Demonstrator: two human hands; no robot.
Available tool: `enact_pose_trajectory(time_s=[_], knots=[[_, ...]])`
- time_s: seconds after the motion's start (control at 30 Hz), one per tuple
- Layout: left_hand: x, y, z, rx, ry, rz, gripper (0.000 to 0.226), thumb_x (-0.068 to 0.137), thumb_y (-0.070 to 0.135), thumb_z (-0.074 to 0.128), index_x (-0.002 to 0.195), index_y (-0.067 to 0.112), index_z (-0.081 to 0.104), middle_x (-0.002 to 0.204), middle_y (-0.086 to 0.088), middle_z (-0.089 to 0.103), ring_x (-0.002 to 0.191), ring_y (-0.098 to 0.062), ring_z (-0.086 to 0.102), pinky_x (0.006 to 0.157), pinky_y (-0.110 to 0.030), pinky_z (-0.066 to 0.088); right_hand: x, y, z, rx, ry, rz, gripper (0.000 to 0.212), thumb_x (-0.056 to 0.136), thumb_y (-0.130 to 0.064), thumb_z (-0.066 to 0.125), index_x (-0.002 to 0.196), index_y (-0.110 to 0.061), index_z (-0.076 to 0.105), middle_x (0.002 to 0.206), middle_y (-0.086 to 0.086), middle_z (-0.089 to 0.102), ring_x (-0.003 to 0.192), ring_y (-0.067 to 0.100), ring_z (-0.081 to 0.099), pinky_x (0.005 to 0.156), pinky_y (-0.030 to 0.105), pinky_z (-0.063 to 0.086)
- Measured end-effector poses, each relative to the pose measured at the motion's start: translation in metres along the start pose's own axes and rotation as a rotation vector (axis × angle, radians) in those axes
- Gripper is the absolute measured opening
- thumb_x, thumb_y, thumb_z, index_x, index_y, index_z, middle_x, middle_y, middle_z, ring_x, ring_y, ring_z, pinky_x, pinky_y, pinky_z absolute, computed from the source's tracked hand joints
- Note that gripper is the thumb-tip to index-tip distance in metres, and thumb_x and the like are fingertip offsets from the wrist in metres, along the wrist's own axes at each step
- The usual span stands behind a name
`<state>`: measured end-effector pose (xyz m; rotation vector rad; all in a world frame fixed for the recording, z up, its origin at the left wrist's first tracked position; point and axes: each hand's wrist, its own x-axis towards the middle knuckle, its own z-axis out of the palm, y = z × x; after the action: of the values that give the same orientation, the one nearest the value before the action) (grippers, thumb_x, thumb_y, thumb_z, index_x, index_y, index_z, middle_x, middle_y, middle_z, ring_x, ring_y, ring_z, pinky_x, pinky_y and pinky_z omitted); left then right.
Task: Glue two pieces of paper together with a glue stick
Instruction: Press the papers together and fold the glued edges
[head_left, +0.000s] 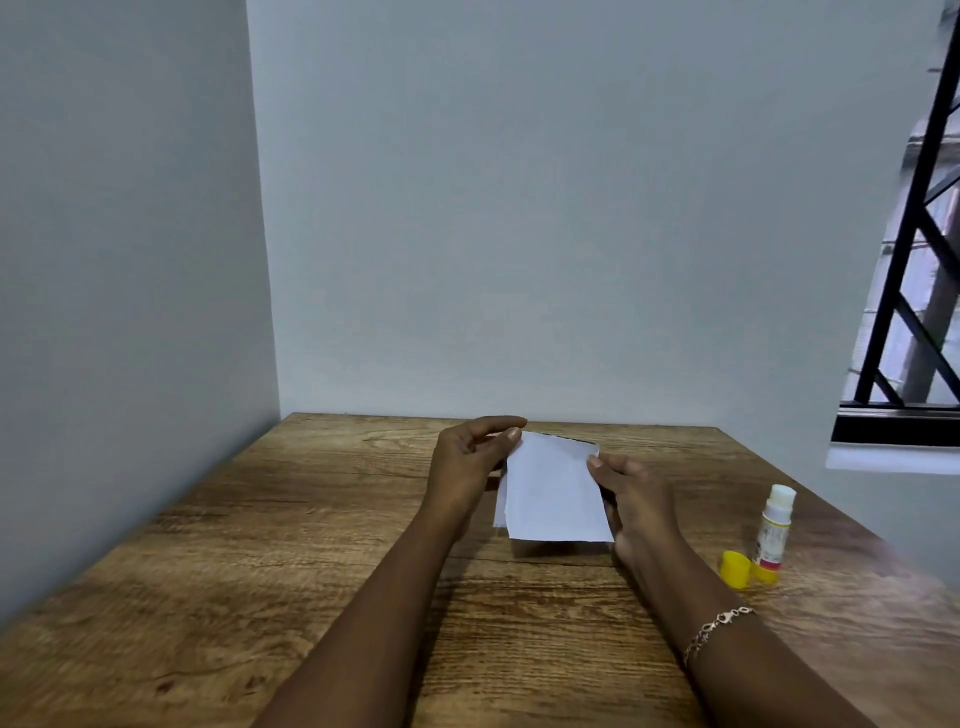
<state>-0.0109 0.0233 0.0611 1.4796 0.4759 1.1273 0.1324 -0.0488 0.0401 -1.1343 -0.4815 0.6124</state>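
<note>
- Two sheets of paper (553, 488), stacked slightly offset, sit between both hands, near edge lifted off the table (260, 519); the long axis runs away from the person.
- Left hand (467, 462) pinches the far left corner; right hand (634, 493) grips the right edge.
- Glue stick (774, 530) stands upright and uncapped, nearer the right hand; cap (735, 568) lies just beside its base.

Of the lower sheet (500, 506) only a narrow strip at its left edge shows; the top sheet (553, 491) covers the rest. The fingers of the right hand (634, 493) are largely hidden behind the sheets. Print on the glue stick (774, 527) is too small to read. The window (914, 270) is cut by the right edge and blurred; the forearms (395, 597) and table (234, 545) run off the bottom edge.
</note>
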Motion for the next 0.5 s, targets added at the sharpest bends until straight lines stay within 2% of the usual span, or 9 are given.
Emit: enact_pose_trajectory(time_s=[0.17, 0.33, 0.43, 0.5], knots=[[0.0005, -0.0007, -0.0002, -0.005, 0.007, 0.015, 0.012, 0.085, 0.008, 0.061, 0.085, 0.015, 0.071, 0.071, 0.005, 0.071, 0.064, -0.006, 0.067, 0.053, -0.02, 0.053, 0.0001, 0.0002, -0.0002, 0.007, -0.012, 0.018, 0.006, 0.081, -0.002, 0.062, 0.084, -0.008, 0.061, 0.089, 0.01, 0.065, 0.077, 0.022, 0.062, 0.056, 0.031, 0.053], [0.0013, -0.0021, 0.0, 0.009, 0.035, 0.027, 0.01, 0.082, 0.003, 0.064, 0.081, 0.011, 0.07, 0.07, 0.004, 0.071, 0.063, -0.006, 0.068, 0.056, -0.02, 0.053, -0.0013, -0.0006, 0.0, 0.044, -0.023, 0.033, 0.014, 0.082, -0.003, 0.061, 0.096, -0.004, 0.06, 0.088, 0.01, 0.065, 0.075, 0.021, 0.063, 0.045, 0.023, 0.054], [0.0014, -0.0032, -0.0001, 0.028, 0.105, 0.048, 0.012, 0.082, 0.002, 0.064, 0.076, 0.012, 0.068, 0.072, -0.002, 0.069, 0.066, -0.013, 0.066, 0.058, -0.024, 0.053, -0.0032, 0.0001, 0.0006, 0.013, -0.05, -0.001, 0.008, 0.083, -0.004, 0.061, 0.091, -0.003, 0.061, 0.081, 0.008, 0.064, 0.068, 0.02, 0.06, 0.045, 0.024, 0.051], [0.0023, -0.0035, -0.0015, 0.051, 0.151, 0.059, 0.01, 0.082, 0.003, 0.064, 0.076, 0.01, 0.068, 0.073, -0.004, 0.068, 0.07, -0.017, 0.064, 0.064, -0.03, 0.051, -0.0032, 0.001, 0.0018, -0.049, -0.066, -0.081, 0.004, 0.083, -0.005, 0.061, 0.086, -0.002, 0.063, 0.073, 0.006, 0.061, 0.059, 0.016, 0.052, 0.052, 0.025, 0.046]])
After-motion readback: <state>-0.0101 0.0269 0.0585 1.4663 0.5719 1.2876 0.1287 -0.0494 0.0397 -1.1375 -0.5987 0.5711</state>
